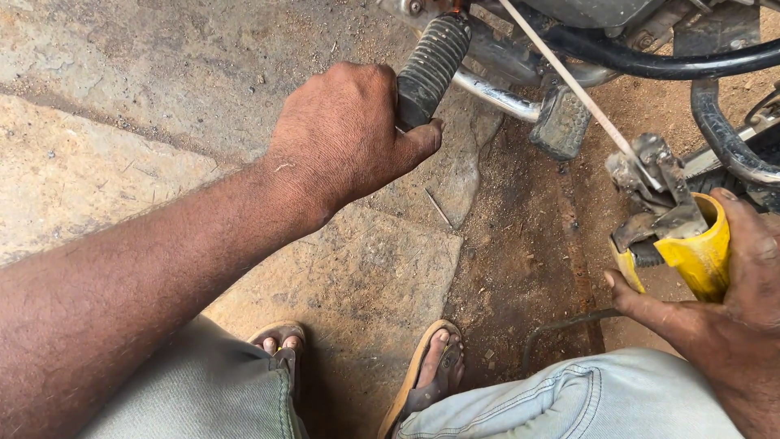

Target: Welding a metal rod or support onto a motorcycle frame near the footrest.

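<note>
My left hand grips the end of a ribbed black rubber footrest that sticks out from a motorcycle frame at the top. My right hand is wrapped around a yellow handle at the right edge. The handle's metal head sits against a grimy metal bracket on the bike. A thin pale rod slants down from the top to that bracket.
A square black pedal hangs on a chrome bar between my hands. Below lie cracked stone slabs and reddish dirt. My feet in sandals and my knees fill the bottom of the view.
</note>
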